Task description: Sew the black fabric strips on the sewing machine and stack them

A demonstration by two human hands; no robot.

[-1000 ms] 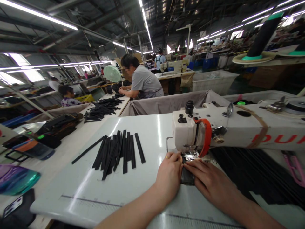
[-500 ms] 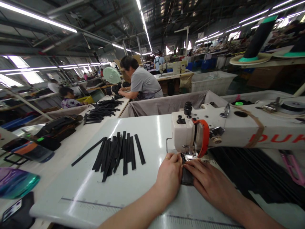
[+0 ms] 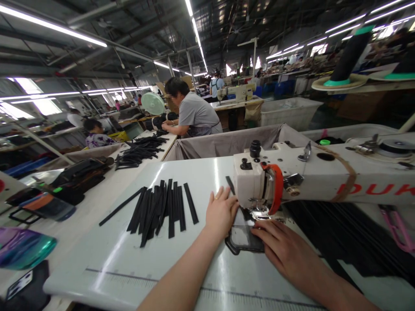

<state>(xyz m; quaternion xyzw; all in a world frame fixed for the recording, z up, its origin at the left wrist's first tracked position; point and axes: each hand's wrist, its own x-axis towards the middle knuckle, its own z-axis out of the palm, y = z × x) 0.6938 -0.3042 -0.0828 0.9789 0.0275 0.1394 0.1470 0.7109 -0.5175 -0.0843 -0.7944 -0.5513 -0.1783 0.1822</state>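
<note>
A white sewing machine (image 3: 253,181) with an orange guard stands at the right of the pale table. My left hand (image 3: 222,211) lies just left of its needle area, fingers spread over a black strip (image 3: 230,185) that sticks out behind them. My right hand (image 3: 279,237) rests with fingers extended on the right edge of a dark piece with a clear middle (image 3: 241,235), which sits in front of the presser foot. A pile of black strips (image 3: 158,209) lies on the table to the left.
Black fabric (image 3: 350,237) and pink snips (image 3: 395,226) lie under the machine arm. At left are a purple-teal object (image 3: 26,246), a phone (image 3: 21,285) and a container (image 3: 48,205). Beyond the table, a person in grey (image 3: 197,114) works near more black strips (image 3: 139,149).
My left hand has moved left and slightly back from the presser foot, its fingers spreading. The dark piece's clear middle and the strip beside the machine now show. My right hand has barely moved.
</note>
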